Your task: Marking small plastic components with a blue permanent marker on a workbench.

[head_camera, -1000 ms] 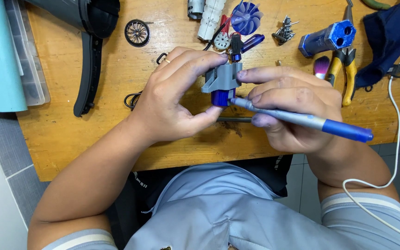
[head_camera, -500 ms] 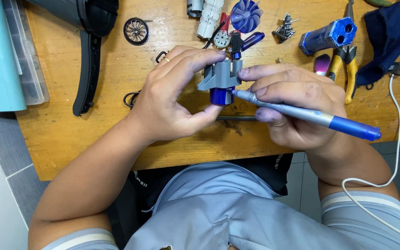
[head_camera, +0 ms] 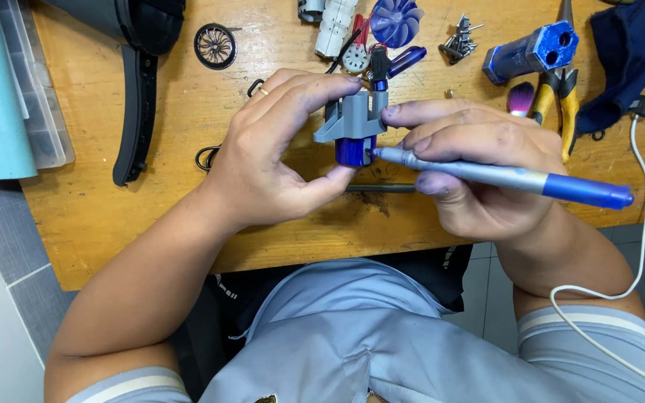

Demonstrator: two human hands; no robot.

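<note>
My left hand (head_camera: pixel 270 157) pinches a small grey plastic part with a blue cylinder at its lower end (head_camera: pixel 352 128), holding it above the wooden table (head_camera: pixel 151 209). My right hand (head_camera: pixel 479 168) grips a blue and silver pen-shaped tool (head_camera: pixel 509 177) like a pencil. Its tip touches the blue cylinder from the right. My right index finger rests against the grey part's right side.
At the far edge lie a blue fan wheel (head_camera: pixel 397 19), a small spoked wheel (head_camera: pixel 215 46), a pile of screws (head_camera: pixel 460 41), a blue cylindrical housing (head_camera: pixel 531 52), yellow-handled pliers (head_camera: pixel 554 93) and a black handle (head_camera: pixel 134 97). A clear box (head_camera: pixel 31 112) sits left; a white cable (head_camera: pixel 636 246) runs right.
The grey and blue part has shifted slightly up and away from me in my left hand. The pen-shaped tool has swung flatter, its tip staying on the blue cylinder.
</note>
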